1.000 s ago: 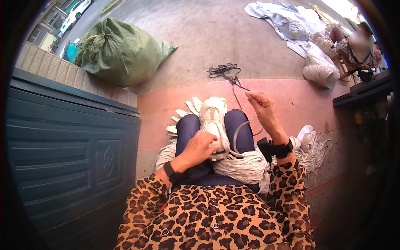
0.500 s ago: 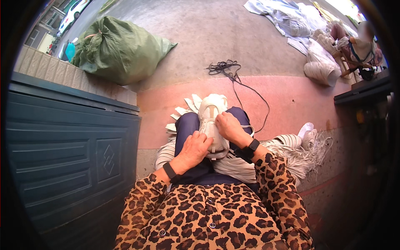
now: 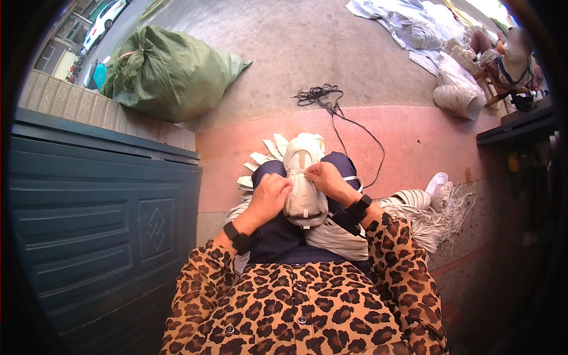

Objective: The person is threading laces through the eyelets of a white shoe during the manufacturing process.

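Note:
A cream sneaker (image 3: pixel 305 201) lies along my lap between my thighs, its pull tab toward me. My right hand (image 3: pixel 330 180) is closed in a pinch over the right side of its lacing, on a pale shoelace (image 3: pixel 356 179) that loops out beyond the hand. On the shoe's left side my left hand (image 3: pixel 269 199) has its fingers curled together at the lacing; whatever is between the fingertips is too small to make out. Across and beside my legs lies a thick bundle of off-white laces (image 3: pixel 340 239), loose ends spread out to the right.
Pale flat pieces (image 3: pixel 260 158) fan out beyond my left knee. A tangled black cord (image 3: pixel 319 94) lies ahead on the floor. A full green sack (image 3: pixel 171 74) stands far left, near a blue panelled door (image 3: pixel 106 213). Far right, a person (image 3: pixel 515 71) sits by white sacks (image 3: pixel 458 89).
My left hand has lifted from the shoe's heel end and moved forward, its fingers now drawn together. The right hand stays at the lacing, nearly in place.

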{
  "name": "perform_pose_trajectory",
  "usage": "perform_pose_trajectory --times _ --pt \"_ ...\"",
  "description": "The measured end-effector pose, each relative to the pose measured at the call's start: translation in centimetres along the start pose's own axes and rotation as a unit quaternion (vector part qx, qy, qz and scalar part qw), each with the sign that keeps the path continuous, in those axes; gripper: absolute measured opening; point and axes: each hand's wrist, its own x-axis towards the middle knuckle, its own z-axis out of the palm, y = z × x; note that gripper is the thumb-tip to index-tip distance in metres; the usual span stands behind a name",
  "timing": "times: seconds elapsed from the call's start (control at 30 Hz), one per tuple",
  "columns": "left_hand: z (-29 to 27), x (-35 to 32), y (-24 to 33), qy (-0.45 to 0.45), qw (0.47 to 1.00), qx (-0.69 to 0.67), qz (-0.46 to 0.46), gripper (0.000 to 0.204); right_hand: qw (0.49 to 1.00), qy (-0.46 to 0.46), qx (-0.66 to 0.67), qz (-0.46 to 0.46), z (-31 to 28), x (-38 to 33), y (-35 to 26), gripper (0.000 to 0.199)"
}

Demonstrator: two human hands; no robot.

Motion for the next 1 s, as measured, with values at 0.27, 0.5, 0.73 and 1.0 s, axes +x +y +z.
perform_pose_trajectory --times 0.27,0.5,0.73,1.0 --pt "1.7 3.1 -1.7 -0.013 0.997 0.059 -0.037 0.01 0.995 0.071 -0.041 0.048 0.8 0.2 -1.1 0.025" --pt "1.7 4.1 -0.9 -0.063 0.993 0.09 -0.042 0.015 0.991 0.123 -0.051 0.009 2.5 0.2 -1.3 0.027" --pt "1.7 6.3 -1.4 -0.194 0.954 0.224 -0.044 0.012 0.997 0.077 -0.002 0.014 0.8 -0.1 -0.9 0.041" --pt "-27.7 2.8 -8.6 0.13 0.696 0.706 -0.014 0.002 0.991 0.078 -0.105 -0.034 0.1 -4.2 -0.6 0.048"
